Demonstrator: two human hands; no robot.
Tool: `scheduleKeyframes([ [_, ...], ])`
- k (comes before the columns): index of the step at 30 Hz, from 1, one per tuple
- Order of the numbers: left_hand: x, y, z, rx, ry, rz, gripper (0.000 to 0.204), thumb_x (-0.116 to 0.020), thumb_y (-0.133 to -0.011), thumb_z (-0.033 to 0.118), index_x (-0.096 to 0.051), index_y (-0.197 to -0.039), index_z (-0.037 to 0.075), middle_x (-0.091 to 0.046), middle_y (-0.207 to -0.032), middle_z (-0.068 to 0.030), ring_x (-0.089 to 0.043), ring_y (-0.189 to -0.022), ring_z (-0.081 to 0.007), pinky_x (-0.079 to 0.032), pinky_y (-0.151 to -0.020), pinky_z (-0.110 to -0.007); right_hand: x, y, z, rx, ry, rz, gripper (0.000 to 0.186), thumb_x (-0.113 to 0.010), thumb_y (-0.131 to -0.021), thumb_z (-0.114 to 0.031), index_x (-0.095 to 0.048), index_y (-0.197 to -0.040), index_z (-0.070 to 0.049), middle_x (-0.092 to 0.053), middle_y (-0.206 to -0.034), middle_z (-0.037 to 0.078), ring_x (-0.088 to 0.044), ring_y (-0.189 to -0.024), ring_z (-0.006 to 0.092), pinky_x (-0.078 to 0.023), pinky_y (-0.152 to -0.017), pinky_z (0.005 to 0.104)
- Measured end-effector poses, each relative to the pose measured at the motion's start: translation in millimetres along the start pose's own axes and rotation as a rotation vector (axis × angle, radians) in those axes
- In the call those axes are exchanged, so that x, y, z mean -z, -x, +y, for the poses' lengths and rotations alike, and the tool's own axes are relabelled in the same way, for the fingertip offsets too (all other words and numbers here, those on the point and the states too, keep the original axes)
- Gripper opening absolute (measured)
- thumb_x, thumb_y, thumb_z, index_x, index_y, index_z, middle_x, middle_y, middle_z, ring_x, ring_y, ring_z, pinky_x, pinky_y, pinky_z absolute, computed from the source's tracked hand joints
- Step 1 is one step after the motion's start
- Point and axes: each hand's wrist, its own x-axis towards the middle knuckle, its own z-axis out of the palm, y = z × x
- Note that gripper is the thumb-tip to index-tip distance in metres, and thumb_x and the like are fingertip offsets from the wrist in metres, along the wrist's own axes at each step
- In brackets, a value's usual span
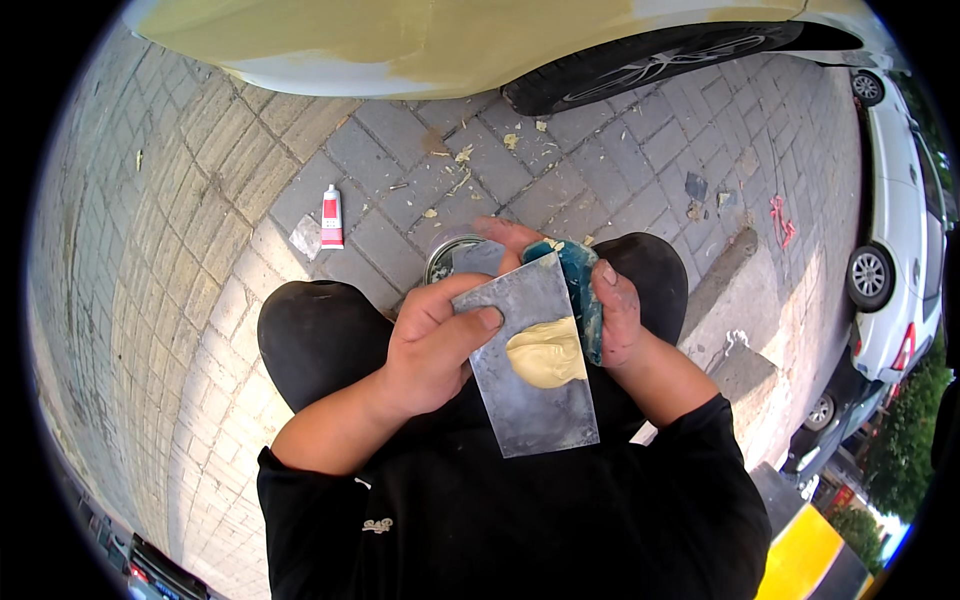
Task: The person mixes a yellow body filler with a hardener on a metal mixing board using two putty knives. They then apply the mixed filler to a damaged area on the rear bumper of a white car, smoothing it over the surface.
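Note:
My left hand point(430, 345) grips a grey metal plate point(535, 415) by its left edge, thumb on top. A thick dollop of pale yellow putty point(548, 355) sits on the plate, near its right edge. My right hand point(620, 315) is closed around a dark teal putty spreader point(580, 275), smeared with residue, just beside and partly behind the plate. Some of its fingers reach out past the spreader's far side. Beyond the plate stands a round open tin point(436, 262), partly hidden by my hands.
A red and white tube point(332, 220) lies on the paving at left. Ahead is a car body point(380, 50) with yellowish patches, and its wheel point(640, 65). Putty scraps point(463, 154) dot the bricks. A stone kerb point(715, 280) runs at right; a white car point(895, 200) stands beyond.

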Motion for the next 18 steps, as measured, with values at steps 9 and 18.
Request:
scheduleKeyframes([
  [9, -3, -5, 7, -0.098, 0.103, 0.043, 0.032, -0.047, -0.092, 0.002, -0.051, -0.123, -0.008, -0.063, -0.113, -0.0172, -0.062, -0.104, -0.0239, -0.049, -0.091, -0.036, 2, 1, -2, -0.011, -0.189, 0.007, 0.083, -0.039, -0.093, -0.058, -0.026, -0.146, 0.005, -0.036, -0.148, 0.014, -0.047, -0.126, 0.0176, -0.041, -0.1, 0.0304],
  [18, 1, -11, 22, -0.13, 0.114, 0.126, 0.036, -0.044, -0.088, 0.003, -0.051, -0.121, -0.011, -0.063, -0.114, -0.021, -0.063, -0.103, -0.0283, -0.05, -0.092, -0.039, 23, -15, -8, -0.136, -0.266, 0.087, 0.059, -0.043, -0.095, -0.033, -0.039, -0.135, 0.011, -0.062, -0.103, 0.016, -0.064, -0.083, 0.023, -0.053, -0.071, 0.0315],
])
